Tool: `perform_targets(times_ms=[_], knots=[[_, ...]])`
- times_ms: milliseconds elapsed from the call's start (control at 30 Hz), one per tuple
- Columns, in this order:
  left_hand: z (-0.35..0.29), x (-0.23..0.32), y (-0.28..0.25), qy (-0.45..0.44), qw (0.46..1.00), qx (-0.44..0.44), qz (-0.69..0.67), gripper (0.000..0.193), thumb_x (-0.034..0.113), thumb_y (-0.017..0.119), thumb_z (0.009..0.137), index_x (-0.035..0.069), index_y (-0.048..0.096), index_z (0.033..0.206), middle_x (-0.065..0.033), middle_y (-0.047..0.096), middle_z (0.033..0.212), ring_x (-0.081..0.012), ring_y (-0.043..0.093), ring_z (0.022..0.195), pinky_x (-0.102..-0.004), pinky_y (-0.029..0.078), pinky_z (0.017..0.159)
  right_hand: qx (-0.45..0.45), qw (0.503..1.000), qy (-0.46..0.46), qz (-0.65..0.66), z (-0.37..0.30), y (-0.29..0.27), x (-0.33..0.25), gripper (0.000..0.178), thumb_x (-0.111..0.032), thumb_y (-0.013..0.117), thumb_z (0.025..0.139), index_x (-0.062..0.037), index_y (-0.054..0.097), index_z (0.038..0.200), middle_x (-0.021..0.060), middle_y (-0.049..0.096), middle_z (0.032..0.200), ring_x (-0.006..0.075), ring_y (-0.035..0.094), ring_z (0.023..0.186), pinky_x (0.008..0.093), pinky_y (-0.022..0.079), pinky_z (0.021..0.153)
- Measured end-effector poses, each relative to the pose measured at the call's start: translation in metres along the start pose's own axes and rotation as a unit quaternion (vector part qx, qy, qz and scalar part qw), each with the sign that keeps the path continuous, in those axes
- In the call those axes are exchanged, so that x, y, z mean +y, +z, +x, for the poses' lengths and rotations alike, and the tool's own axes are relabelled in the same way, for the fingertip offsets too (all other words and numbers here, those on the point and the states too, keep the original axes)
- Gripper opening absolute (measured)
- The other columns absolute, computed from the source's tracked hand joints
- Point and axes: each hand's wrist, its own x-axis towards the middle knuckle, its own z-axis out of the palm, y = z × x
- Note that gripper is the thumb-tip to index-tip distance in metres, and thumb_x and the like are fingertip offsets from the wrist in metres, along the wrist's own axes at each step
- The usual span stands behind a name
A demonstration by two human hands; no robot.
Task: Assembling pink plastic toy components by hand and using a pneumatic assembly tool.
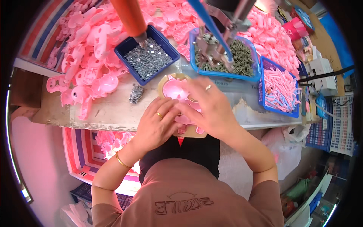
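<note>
Under the left hand (pixel 157 123) and right hand (pixel 211 108) lies a pink plastic shell (pixel 172 87); whether either grips it, I can't tell. Beyond the left sits a navy tray (pixel 160 72) of silvery screws (pixel 147 58); beyond the right, a blue tub (pixel 227 75) of dark-grey pieces (pixel 242 56) and a basket (pixel 280 110) of pink sticks (pixel 279 89).

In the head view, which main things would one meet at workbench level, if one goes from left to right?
Heap of pink plastic shells on the left side → dark blue square tray → single glossy pink plastic piece in front → light blue rectangular tub → blue rectangular basket → white box-shaped device.
</note>
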Motion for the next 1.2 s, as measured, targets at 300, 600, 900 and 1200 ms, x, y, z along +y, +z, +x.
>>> perform_targets(times_ms=[300, 600, 900, 1200], knots=[[0.050, -0.095, -0.046, -0.096, 0.980, 0.074, 0.155, 0.018, 0.011, 0.069, 0.079, 0.004, 0.066, 0.095, -0.0120, 0.063, 0.099, -0.0327, 0.059, 0.098, -0.0425, 0.049, 0.083, 0.106, 0.949, -0.123, 0.269, 0.142, 0.011, -0.065, 0.064, -0.040, 0.057, 0.097, 0.0061, 0.037, 0.137, 0.0138, 0.062, 0.104, 0.0181, 0.063, 0.093, 0.0376, 0.051, 0.083], [0.100, -0.134, -0.024, -0.026, 0.962, -0.180, 0.203, 0.018, 0.023, 0.078, 0.069, 0.011, 0.070, 0.080, -0.0047, 0.069, 0.083, -0.0253, 0.062, 0.093, -0.0408, 0.050, 0.079, -0.012, 0.951, 0.041, 0.308, 0.109, -0.030, -0.009, 0.050, -0.016, 0.079, 0.076, -0.0024, 0.058, 0.119, 0.0039, 0.065, 0.083, 0.0092, 0.062, 0.075, 0.0261, 0.051, 0.066], [0.087, -0.122, -0.028, -0.010, 0.982, -0.052, 0.182, 0.009, 0.021, 0.067, 0.077, 0.012, 0.068, 0.075, -0.0038, 0.066, 0.077, -0.0241, 0.060, 0.086, -0.0384, 0.050, 0.073, -0.045, 0.948, 0.079, 0.306, 0.097, -0.066, -0.002, 0.048, -0.008, 0.065, 0.084, 0.0006, 0.049, 0.128, 0.0110, 0.060, 0.112, 0.0157, 0.063, 0.091, 0.0308, 0.053, 0.081], [0.056, -0.028, -0.014, 0.030, 0.999, 0.017, 0.018, 0.016, 0.024, 0.075, 0.075, 0.013, 0.066, 0.082, -0.0014, 0.061, 0.083, -0.0212, 0.057, 0.083, -0.0345, 0.049, 0.068, -0.056, 0.854, 0.080, 0.511, 0.082, -0.020, -0.023, 0.024, -0.007, 0.067, 0.080, 0.0013, 0.059, 0.101, 0.0008, 0.060, 0.082, 0.0066, 0.056, 0.073, 0.0257, 0.047, 0.064]])
